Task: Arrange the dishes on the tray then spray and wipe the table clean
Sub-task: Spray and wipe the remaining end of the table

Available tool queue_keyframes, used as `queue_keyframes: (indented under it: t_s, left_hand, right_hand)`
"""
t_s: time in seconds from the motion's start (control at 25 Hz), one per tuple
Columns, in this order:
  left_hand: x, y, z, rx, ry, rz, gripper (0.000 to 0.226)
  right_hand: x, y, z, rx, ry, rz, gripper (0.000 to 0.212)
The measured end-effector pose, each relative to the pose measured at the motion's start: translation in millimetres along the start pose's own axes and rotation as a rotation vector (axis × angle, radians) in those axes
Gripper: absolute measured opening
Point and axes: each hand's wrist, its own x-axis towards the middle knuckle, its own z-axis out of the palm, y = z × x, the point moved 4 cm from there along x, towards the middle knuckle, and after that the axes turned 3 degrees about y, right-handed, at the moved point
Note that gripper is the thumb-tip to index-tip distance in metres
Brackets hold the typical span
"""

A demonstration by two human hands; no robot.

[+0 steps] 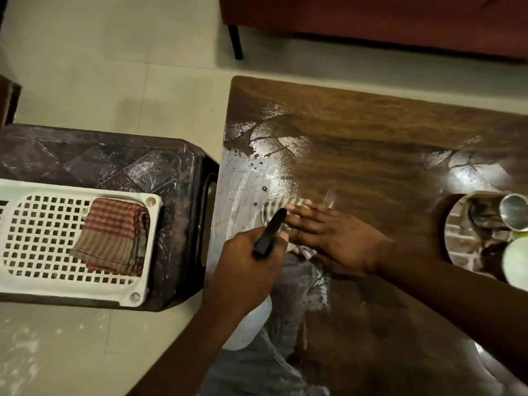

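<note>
The right hand (328, 238) lies flat with straight fingers, pressing a checked cloth (274, 208) onto the wet tabletop (371, 132) near its 9 o'clock edge; the left hand (245, 264) is curled round a spray bottle (270, 231), held just beside the cloth at its 7 o'clock. The step in hand looks like wiping; it should go best with even pressure through the whole palm and long overlapping strokes toward 12 o'clock, where droplets and smears show; the bottle is better kept clear so it does not drip on wiped wood. The tray (457, 238) with steel dishes (513, 208) sits at 3 o'clock, cut off by the frame, so its contents cannot be counted; most of the cloth hides under the palm, and the bottle's pale body is largely behind the left wrist; a basket (43, 224) holding a red cloth (114, 235) stands at 9 o'clock on a stool (114, 155).
</note>
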Motion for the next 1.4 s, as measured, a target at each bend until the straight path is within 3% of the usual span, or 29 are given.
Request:
queue_keyframes:
  t_s: [0.04, 0.08, 0.24, 0.32, 0.4, 0.52, 0.6, 0.68, 0.76, 0.84, 0.88, 0.96, 1.08, 1.16, 1.24, 1.32, 1.4]
  left_hand:
    - [-3, -3, 2, 0.006, -0.006, 0.003, 0.036]
    - [-6, -5, 4, 0.008, -0.025, 0.007, 0.035]
    - [-19, -11, 12, 0.003, -0.129, 0.052, 0.043]
    - [-27, -14, 13, -0.006, -0.119, 0.060, 0.046]
    - [-33, -19, 12, 0.022, -0.072, 0.077, 0.045]
    - [-46, -31, 7, 0.055, -0.011, 0.100, 0.036]
    - [-58, -41, 6, 0.040, -0.041, 0.083, 0.034]
    - [-73, -49, 6, 0.004, -0.102, 0.061, 0.034]
    - [-89, -57, 9, 0.005, -0.115, 0.052, 0.034]
    - [-109, -63, 15, -0.015, -0.107, 0.032, 0.034]
    - [-118, -66, 18, -0.029, -0.103, 0.019, 0.039]
    - [-134, -72, 23, -0.027, -0.055, -0.014, 0.038]
    - [-154, -85, 28, 0.012, 0.016, -0.046, 0.041]
    - [-169, -90, 33, -0.015, -0.013, -0.057, 0.043]
    - [-181, -94, 37, -0.074, -0.057, -0.059, 0.048]
    - [-192, -99, 39, -0.095, -0.057, -0.068, 0.052]
    - [-202, -105, 37, -0.115, -0.043, -0.072, 0.043]
  right_hand:
    - [-15, 7, 0, -0.033, -0.038, -0.076, 0.075]
    - [-24, 20, -3, -0.042, -0.040, -0.037, 0.072]
    - [-32, 67, -27, 0.209, 0.309, 0.708, 0.069]
    - [-20, 45, -23, 0.299, 0.416, 0.936, 0.072]
    - [-17, 0, 0, 0.236, 0.325, 0.794, 0.071]
    - [-55, -63, 38, 0.034, 0.071, 0.176, 0.071]
    - [-85, -54, 41, -0.014, 0.008, -0.019, 0.068]
    - [-95, -28, 32, -0.006, 0.080, 0.138, 0.066]
    - [-89, -14, 21, 0.118, 0.257, 0.510, 0.066]
    - [-77, -36, 24, 0.254, 0.352, 0.832, 0.067]
    - [-72, -58, 32, 0.260, 0.355, 0.856, 0.067]
    - [-74, -110, 57, 0.193, 0.275, 0.610, 0.066]
    - [-112, -165, 89, 0.025, 0.063, 0.026, 0.069]
    - [-133, -149, 89, -0.029, -0.032, -0.128, 0.073]
    - [-140, -119, 80, -0.011, 0.001, 0.036, 0.067]
    - [-143, -108, 70, 0.120, 0.175, 0.411, 0.067]
    - [-134, -136, 75, 0.272, 0.327, 0.805, 0.072]
